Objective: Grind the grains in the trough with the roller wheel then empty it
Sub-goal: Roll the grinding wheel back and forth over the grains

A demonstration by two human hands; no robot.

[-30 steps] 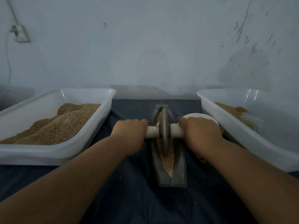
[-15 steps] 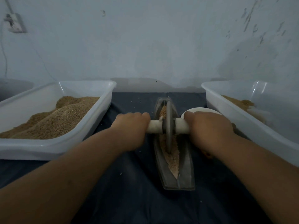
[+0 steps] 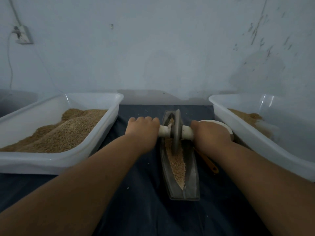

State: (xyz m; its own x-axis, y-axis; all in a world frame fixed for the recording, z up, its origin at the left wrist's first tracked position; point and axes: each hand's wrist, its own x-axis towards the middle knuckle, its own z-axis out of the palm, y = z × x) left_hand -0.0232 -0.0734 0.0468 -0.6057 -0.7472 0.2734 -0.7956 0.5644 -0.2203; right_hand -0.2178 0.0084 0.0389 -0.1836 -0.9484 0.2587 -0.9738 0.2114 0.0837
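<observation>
Grains lie in the trough on the dark surface. Left hand and right hand each clench one handle end of the roller wheel. Uneven pressure could tip the narrow trough and spill grain.

From where I stand, the left hand and the right hand cover both ends of the pale cylindrical handle, their fingertips curled out of sight beneath it. The grey stone roller wheel hides the far tip of the long grey boat-shaped trough, and its lower rim is buried in the tan grains. A white round bowl shows only a sliver behind the right hand. An orange-handled utensil has its head under the right wrist, so I can't tell what it is. The left white plastic tub and the right white plastic tub are cut off at the side edges. The wall socket is blurred.
</observation>
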